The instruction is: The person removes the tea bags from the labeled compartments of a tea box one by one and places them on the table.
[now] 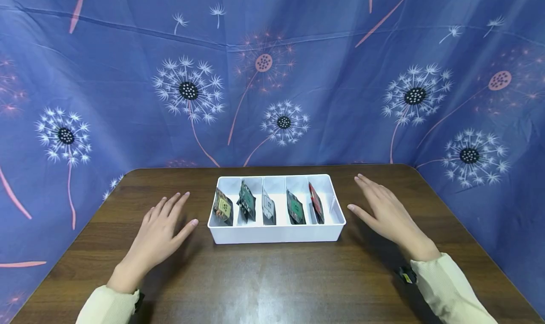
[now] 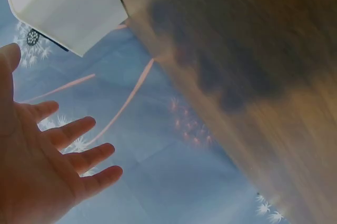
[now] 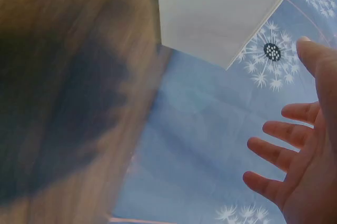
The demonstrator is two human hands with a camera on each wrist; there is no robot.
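A white divided box (image 1: 276, 234) stands at the middle of the table, with one flat packet in each of its compartments. From left to right are a yellow-labelled packet (image 1: 223, 207), a dark green packet (image 1: 247, 201), a pale grey packet (image 1: 268, 207), another green packet (image 1: 295, 208) and a red packet (image 1: 316, 203). Left of the box, my left hand (image 1: 155, 236) hovers with fingers spread, touching nothing. My right hand (image 1: 389, 215) is held likewise on the other side, apart from the box. Both wrist views show the bare palms and the box's end wall (image 2: 73, 13).
The brown wooden table (image 1: 272, 276) carries the box, and shadows of both hands fall on it. Behind the table hangs a blue cloth (image 1: 332, 125) printed with dandelions. A dark wrist device (image 1: 406, 275) shows at the right sleeve.
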